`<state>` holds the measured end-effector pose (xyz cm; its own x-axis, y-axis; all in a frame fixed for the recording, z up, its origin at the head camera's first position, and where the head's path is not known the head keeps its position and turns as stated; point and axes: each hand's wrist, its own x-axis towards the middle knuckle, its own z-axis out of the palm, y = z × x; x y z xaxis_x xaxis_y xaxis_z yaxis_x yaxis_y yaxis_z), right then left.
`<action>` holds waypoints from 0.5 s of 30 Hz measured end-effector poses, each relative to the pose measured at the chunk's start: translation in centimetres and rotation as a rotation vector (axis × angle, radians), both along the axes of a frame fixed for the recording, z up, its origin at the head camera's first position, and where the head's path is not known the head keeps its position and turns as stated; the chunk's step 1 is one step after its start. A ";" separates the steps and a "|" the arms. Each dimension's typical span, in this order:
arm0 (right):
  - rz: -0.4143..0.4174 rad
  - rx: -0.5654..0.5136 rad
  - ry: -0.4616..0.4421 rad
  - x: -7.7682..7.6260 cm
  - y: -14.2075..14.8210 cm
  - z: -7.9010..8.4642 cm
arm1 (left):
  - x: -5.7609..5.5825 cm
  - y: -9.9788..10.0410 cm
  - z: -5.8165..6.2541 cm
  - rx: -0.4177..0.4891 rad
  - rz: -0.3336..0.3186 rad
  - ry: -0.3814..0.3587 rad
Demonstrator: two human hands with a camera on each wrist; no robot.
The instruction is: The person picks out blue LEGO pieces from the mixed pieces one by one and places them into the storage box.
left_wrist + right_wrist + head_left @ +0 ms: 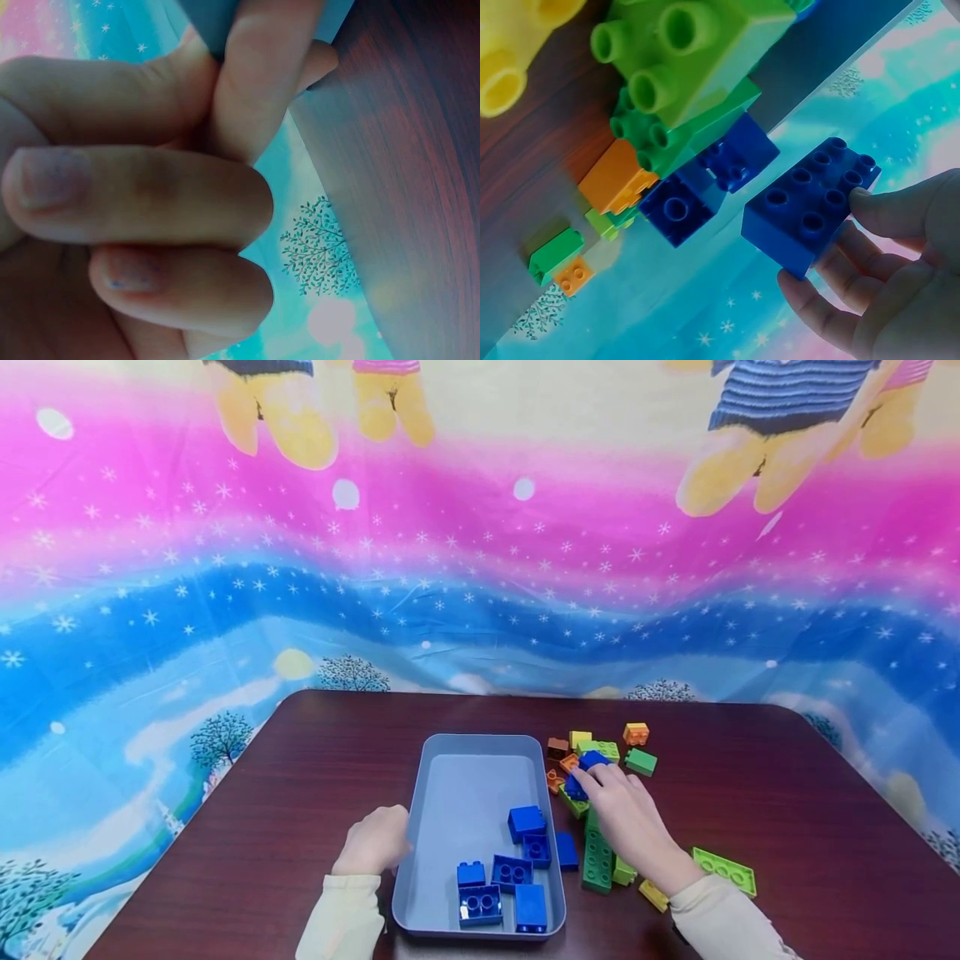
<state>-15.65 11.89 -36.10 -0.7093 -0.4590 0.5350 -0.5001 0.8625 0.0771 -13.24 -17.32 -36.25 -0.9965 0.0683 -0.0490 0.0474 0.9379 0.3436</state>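
My left hand point(375, 841) grips the left wall of a grey-blue tray point(461, 793). In the left wrist view its fingers point(150, 191) are curled, with a piece of the tray wall point(208, 21) between thumb and forefinger. Several blue bricks point(512, 872) lie in the tray's near right part. To the right of the tray, my right hand point(630, 814) is over a pile of toy bricks. It pinches a blue eight-stud brick point(806, 202), thumb along the studded side and fingers on the opposite side.
Around the right hand lie a long green brick point(597, 858), an orange brick point(636, 732), a green brick point(641, 762) and a lime plate point(723, 871). One blue brick point(567, 851) lies just outside the tray. A patterned cloth point(480, 527) hangs behind the dark table point(330, 752).
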 end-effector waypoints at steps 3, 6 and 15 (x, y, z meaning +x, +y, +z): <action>0.010 -0.005 0.003 -0.1 -0.4 0.0 | 0.0 0.0 0.0 0.001 0.001 0.000; 0.024 -0.013 -0.003 -0.2 -0.8 0.1 | 0.0 -0.1 -0.1 0.002 0.003 0.000; 0.044 -0.011 0.005 -0.1 -2.3 0.4 | 0.0 0.0 0.0 0.007 0.001 -0.004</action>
<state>-15.74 9.56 -35.70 -0.6856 -0.4839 0.5438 -0.5371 0.8406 0.0709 -13.24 -17.32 -36.24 -0.9963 0.0672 -0.0527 0.0446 0.9354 0.3507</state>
